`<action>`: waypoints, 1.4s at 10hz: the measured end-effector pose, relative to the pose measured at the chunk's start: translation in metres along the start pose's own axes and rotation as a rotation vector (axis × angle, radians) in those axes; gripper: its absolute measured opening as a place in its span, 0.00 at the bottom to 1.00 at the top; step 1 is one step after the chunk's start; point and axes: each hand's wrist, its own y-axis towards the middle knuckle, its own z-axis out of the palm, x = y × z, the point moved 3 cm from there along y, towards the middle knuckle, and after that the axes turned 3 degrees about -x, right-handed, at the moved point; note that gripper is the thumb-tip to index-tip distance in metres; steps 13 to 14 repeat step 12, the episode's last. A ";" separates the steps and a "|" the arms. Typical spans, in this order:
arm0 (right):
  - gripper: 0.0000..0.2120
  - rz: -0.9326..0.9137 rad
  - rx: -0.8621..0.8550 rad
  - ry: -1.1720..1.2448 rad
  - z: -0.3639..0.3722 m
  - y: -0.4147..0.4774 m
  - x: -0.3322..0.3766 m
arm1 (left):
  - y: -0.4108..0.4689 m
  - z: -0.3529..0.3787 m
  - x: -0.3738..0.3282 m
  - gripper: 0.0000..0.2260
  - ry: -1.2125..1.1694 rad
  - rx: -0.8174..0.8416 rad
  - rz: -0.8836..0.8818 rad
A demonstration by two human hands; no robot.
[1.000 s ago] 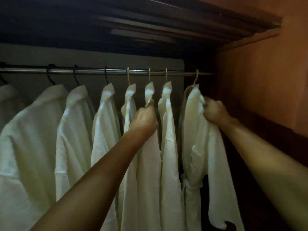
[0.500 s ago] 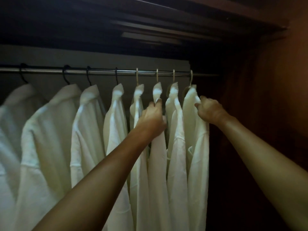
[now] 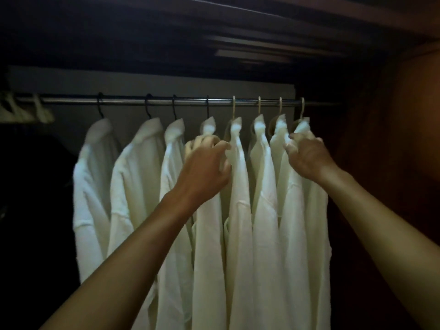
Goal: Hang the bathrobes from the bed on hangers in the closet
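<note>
Several white bathrobes hang in a row from the metal closet rod (image 3: 190, 101), the left ones on dark hooks, the right ones on pale hooks. My left hand (image 3: 206, 163) reaches up, fingers curled round the shoulder of a bathrobe in the middle of the row (image 3: 209, 246), between it and its right neighbour. My right hand (image 3: 308, 156) grips the collar and shoulder of the rightmost bathrobe (image 3: 314, 234). The hangers' bodies are mostly hidden under the cloth.
Bare white hangers (image 3: 40, 113) hang at the rod's far left, with dark space below them. The brown closet side wall (image 3: 392, 139) stands close to the right of the last robe. A slatted shelf (image 3: 262, 51) runs overhead.
My left hand has moved left along the row, from a robe nearer the right end to one in the middle. My right hand has stayed on the rightmost robe. The view has turned left.
</note>
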 end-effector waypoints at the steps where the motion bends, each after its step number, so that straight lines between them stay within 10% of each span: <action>1: 0.19 -0.025 0.010 0.068 0.002 -0.025 0.035 | -0.019 -0.033 0.028 0.14 -0.004 -0.025 -0.031; 4: 0.31 -0.186 -0.066 0.054 0.037 -0.109 0.129 | -0.090 -0.124 0.126 0.33 -0.019 -0.385 -0.397; 6: 0.41 -0.241 -0.087 -0.167 0.071 -0.124 0.163 | -0.138 -0.109 0.179 0.22 -0.175 0.021 -0.747; 14: 0.30 -0.158 0.065 -0.163 0.046 -0.198 0.128 | -0.209 -0.152 0.168 0.31 -0.205 0.033 -0.770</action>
